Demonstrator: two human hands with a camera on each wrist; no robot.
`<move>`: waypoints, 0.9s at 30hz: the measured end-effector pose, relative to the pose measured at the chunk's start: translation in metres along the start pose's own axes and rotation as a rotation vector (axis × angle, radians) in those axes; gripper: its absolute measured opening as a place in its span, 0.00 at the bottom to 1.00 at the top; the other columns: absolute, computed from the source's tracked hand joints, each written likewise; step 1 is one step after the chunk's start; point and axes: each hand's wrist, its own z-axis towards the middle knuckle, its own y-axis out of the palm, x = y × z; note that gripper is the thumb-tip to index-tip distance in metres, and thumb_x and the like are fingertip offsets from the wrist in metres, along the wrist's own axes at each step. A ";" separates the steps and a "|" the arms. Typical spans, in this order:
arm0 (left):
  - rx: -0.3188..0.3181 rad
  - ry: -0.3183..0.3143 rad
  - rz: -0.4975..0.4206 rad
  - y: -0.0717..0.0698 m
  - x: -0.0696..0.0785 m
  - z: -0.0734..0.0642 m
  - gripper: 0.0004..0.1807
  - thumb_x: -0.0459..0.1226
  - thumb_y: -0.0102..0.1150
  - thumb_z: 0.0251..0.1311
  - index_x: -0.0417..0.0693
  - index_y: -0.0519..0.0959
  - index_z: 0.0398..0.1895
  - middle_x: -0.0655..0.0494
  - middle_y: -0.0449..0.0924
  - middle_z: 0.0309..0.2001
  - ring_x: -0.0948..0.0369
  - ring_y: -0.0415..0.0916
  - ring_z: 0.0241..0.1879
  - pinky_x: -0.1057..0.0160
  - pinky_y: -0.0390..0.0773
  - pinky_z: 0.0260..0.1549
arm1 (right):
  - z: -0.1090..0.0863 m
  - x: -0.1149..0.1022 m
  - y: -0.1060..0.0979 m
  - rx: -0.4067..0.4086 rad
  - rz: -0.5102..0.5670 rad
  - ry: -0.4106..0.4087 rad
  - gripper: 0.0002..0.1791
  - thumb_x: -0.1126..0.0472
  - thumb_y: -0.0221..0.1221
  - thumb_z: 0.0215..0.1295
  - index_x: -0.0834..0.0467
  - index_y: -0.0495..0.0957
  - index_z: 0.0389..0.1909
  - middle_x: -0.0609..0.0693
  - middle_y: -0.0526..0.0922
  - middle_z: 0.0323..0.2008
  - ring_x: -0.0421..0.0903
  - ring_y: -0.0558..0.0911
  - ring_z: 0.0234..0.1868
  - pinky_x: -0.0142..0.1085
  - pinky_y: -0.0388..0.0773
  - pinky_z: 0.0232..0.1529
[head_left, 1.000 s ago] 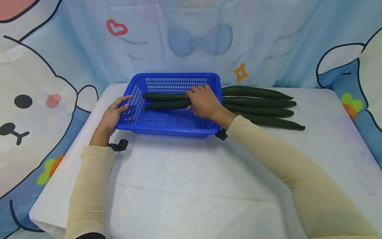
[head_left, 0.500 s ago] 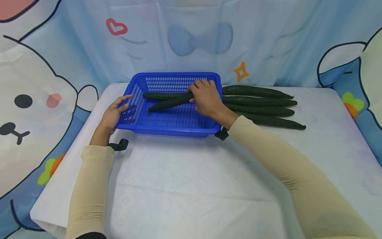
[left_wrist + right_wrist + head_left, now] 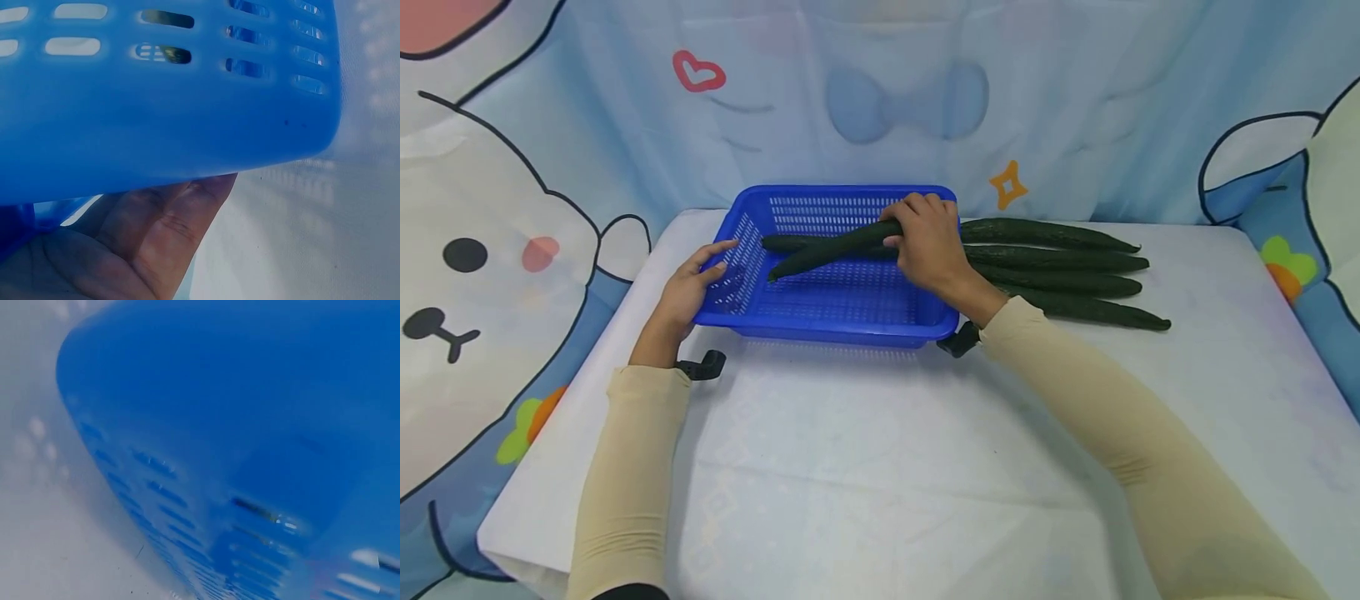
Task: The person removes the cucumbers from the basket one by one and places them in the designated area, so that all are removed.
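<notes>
A blue perforated plastic basket (image 3: 827, 335) stands on the table, and my left hand (image 3: 679, 293) grips its left end. Seen from the left wrist, the fingers (image 3: 169, 231) reach under the basket wall. My right hand (image 3: 931, 250) holds a long dark green cucumber (image 3: 831, 252) by its right end inside the basket. This cucumber slants, its right end raised and its left tip low toward the front. Behind it lies a second cucumber (image 3: 781, 242), partly covered by the held one. In the right wrist view the basket's outer wall (image 3: 206, 394) hides the hand.
Several more cucumbers (image 3: 1060, 260) lie side by side on the white tablecloth (image 3: 880, 467), just right of the basket, their left ends behind the right hand and basket rim. A blue printed curtain (image 3: 910, 100) hangs behind the table's back edge.
My right hand has lifted the cucumber's right end and moved slightly back and right, so the cucumber now slants across the other one. The left hand has kept its hold on the basket.
</notes>
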 end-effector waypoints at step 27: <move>-0.014 -0.009 0.017 -0.001 0.000 -0.004 0.23 0.46 0.38 0.77 0.71 0.63 0.72 0.57 0.41 0.81 0.43 0.48 0.76 0.36 0.57 0.69 | -0.099 0.027 -0.106 0.107 0.098 0.132 0.17 0.65 0.63 0.63 0.67 0.77 0.51 0.66 0.79 0.48 0.66 0.73 0.55 0.63 0.63 0.59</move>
